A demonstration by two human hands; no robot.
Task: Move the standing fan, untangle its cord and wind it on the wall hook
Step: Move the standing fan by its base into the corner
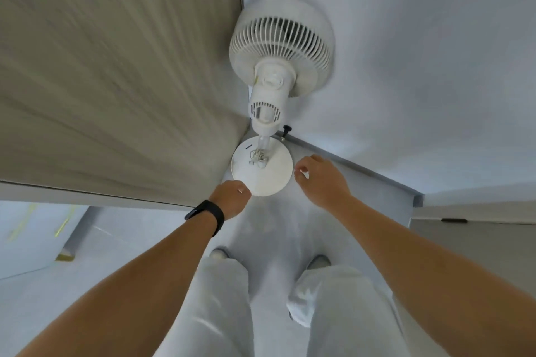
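The white standing fan point(280, 46) stands in the corner, its grille head facing up and away from me. Its round white base point(271, 180) sits on the floor. A tangled light cord point(258, 157) is bunched around the foot of the pole. My left hand point(232, 198), with a black band on the wrist, hovers at the base's near left edge, fingers curled down and nothing visible in them. My right hand point(323, 180) hangs by the base's right edge, fingers loosely curled and empty. A small black hook point(287, 128) sticks out low on the right wall.
A beige ribbed wall panel point(116, 72) closes the left side, and a white wall point(420, 66) with a grey skirting point(362, 172) closes the right. My legs and shoes point(317, 261) stand on the pale floor just behind the fan. A wooden surface point(478, 246) lies at right.
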